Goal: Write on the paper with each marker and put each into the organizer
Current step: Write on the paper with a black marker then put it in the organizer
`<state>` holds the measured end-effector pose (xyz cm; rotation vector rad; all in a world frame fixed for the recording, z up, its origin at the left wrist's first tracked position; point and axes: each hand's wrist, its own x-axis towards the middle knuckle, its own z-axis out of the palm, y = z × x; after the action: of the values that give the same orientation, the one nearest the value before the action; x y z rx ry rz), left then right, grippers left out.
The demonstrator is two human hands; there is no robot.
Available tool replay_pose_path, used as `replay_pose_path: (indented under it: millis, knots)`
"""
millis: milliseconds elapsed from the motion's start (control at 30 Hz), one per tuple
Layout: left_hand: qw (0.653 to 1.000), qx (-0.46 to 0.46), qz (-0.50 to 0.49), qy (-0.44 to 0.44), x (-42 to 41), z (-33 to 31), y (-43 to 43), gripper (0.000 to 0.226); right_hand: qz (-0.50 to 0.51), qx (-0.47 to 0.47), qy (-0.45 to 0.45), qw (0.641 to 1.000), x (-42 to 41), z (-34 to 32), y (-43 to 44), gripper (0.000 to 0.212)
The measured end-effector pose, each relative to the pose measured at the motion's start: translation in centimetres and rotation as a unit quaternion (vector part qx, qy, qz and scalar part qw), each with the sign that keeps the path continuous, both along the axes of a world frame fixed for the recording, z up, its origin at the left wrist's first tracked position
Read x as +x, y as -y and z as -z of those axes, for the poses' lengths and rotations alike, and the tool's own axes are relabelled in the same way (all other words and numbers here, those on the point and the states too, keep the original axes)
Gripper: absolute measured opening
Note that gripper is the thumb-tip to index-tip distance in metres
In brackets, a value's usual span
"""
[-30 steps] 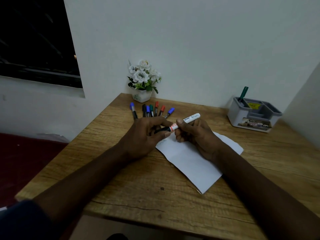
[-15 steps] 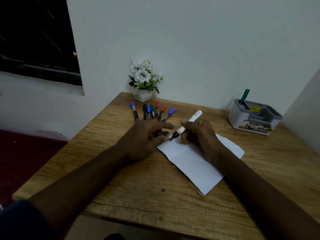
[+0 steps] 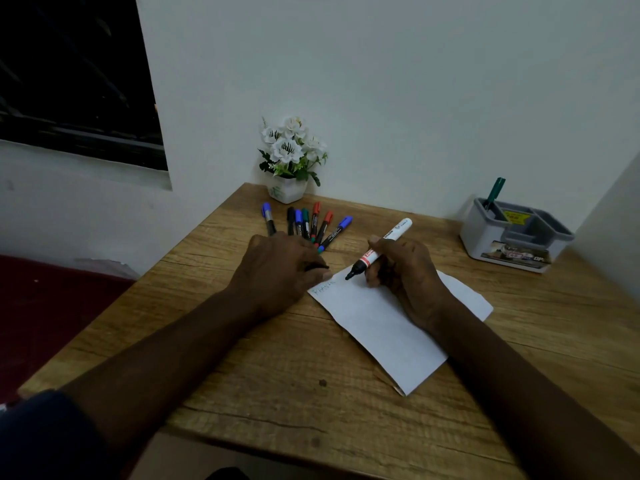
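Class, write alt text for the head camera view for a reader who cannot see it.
A person's right hand holds an uncapped white marker, tip at a sheet of paper on a wooden desk; the left hand grips the black cap. More markers lie behind, and a grey organizer holds one green marker.

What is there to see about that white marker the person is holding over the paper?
The white marker has a plastic-looking barrel with dark print, a red band near the front and a black tip. It is uncapped and tilted, tip down at the far corner of the paper; whether it touches is unclear. The right hand grips it mid-barrel. The left hand holds a dark piece, likely its cap.
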<state>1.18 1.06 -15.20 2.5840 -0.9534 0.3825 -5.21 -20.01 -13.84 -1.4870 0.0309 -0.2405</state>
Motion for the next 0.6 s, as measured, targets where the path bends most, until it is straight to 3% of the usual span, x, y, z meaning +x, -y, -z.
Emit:
replay_pose_path:
  millis: [267,433,600]
  knots:
    - [0.998,-0.032,-0.019,-0.043,-0.7,-0.1,-0.2,0.071,-0.017,-0.003,-0.001,1.000,-0.4,-0.3,0.0,0.025]
    - [0.999,0.016,-0.007,-0.051,-0.8,-0.1,-0.3,0.073,-0.010,0.020,0.008,1.000,-0.6,-0.6,0.1,0.022]
    - [0.993,0.020,-0.004,-0.113,-0.6,0.2,-0.4,0.079,-0.033,-0.052,-0.004,0.998,-1.0,-0.4,0.0,0.010]
